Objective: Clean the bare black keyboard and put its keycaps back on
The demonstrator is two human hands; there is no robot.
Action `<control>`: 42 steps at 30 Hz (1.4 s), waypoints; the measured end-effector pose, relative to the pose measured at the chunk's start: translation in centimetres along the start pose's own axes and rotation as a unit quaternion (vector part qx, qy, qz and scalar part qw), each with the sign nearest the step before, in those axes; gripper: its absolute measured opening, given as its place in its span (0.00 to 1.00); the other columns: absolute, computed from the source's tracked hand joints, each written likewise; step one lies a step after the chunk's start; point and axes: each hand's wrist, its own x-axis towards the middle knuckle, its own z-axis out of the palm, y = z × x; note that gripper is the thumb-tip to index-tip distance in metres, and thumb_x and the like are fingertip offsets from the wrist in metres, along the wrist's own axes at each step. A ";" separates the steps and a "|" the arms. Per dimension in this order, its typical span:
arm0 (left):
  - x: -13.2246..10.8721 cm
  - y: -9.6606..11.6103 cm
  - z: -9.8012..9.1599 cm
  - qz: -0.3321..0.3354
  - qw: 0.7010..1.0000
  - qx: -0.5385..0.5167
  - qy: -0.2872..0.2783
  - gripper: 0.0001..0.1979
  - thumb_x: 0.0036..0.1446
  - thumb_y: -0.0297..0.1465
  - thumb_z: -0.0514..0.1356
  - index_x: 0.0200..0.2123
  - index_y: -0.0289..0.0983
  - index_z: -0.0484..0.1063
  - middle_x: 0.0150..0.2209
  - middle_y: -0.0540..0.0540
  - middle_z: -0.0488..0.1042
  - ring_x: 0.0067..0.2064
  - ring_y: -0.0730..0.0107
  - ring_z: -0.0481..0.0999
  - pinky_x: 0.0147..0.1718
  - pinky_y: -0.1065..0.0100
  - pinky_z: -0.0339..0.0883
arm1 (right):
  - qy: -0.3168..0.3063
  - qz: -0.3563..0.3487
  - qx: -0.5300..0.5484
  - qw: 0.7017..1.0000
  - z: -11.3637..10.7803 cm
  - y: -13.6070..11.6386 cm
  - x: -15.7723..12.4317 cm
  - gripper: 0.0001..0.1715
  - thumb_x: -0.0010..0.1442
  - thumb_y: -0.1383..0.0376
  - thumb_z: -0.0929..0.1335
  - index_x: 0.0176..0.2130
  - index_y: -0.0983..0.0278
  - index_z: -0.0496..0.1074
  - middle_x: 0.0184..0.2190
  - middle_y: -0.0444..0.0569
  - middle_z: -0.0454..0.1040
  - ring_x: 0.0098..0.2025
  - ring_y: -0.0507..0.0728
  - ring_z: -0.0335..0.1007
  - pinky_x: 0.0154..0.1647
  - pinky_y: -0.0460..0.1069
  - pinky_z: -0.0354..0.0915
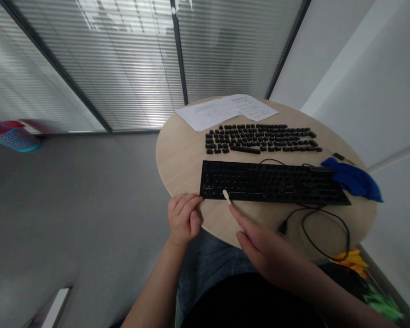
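A black keyboard (246, 175), its keycaps removed, lies along the near side of the round table. My left hand (184, 216) is at its front left corner, with curled fingers pressed on the corner and the table edge. In my right hand (259, 241) is a slim white toothbrush (227, 197), pinched with the index finger stretched along the handle. Its head rests over the keyboard's front row, left of centre. Behind the keyboard, loose black keycaps (259, 136) are laid out in rows, with a long spacebar (245, 149) at the front.
Printed papers (208, 114) lie at the table's (177, 150) far side. A blue cloth (353, 180) covers the keyboard's right end, near a small black tool (340, 156). A looped USB cable (328, 250) lies at the front right. Left on the floor stands a basket (18, 139).
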 end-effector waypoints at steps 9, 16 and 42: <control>0.2 -0.2 0.0 0.008 1.000 -0.008 0.003 0.18 0.68 0.33 0.48 0.47 0.40 0.77 0.42 0.42 0.82 0.45 0.58 0.79 0.48 0.53 0.68 | -0.036 0.068 -0.037 0.996 -1.8 0.8 -2.2 0.38 0.71 0.65 0.56 0.76 0.69 0.49 0.43 0.62 0.83 0.40 0.64 0.83 0.44 0.58 0.76; 0.4 -0.4 0.2 0.017 1.000 -0.012 0.010 0.18 0.68 0.33 0.48 0.47 0.38 0.77 0.43 0.41 0.82 0.44 0.58 0.78 0.49 0.54 0.67 | -0.021 0.118 -0.095 0.988 -2.3 2.4 -4.3 0.39 0.71 0.65 0.55 0.76 0.72 0.48 0.29 0.55 0.81 0.30 0.63 0.80 0.34 0.55 0.74; 0.6 -0.2 -0.1 0.010 1.000 0.009 0.016 0.19 0.68 0.34 0.48 0.45 0.37 0.79 0.40 0.39 0.82 0.43 0.57 0.79 0.47 0.53 0.68 | -0.053 0.124 -0.043 0.990 -3.8 2.3 -2.6 0.40 0.71 0.62 0.57 0.77 0.66 0.45 0.30 0.55 0.82 0.31 0.63 0.81 0.34 0.54 0.73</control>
